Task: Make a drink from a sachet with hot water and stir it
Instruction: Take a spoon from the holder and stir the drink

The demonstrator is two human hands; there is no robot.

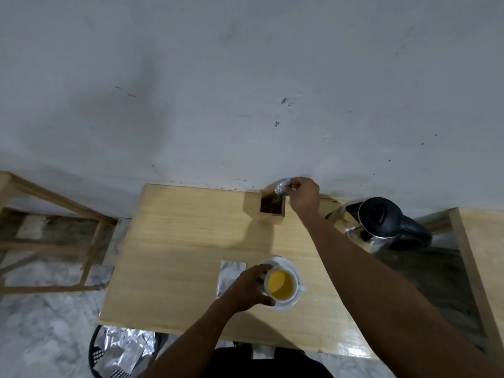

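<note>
Fetching a spoon (281,186) pinched in the right hand (304,196) above the wooden holder (270,207), the left hand (249,289) cups the cup (281,286), stirring next.

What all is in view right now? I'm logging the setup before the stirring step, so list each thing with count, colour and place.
table: one, light wood, centre, against the wall
cup: one, white, yellow drink inside, on the saucer
saucer: one, white, near edge of table
sachet: one, silver, flat on table left of the saucer
holder box: one, wooden, far edge of table
spoon: one, silver, blurred, above the holder box
kettle: one, steel with black lid, right of table
bin: one, black, silver wrappers inside, on floor
left hand: grips the cup
right hand: fingers hold the spoon
</note>
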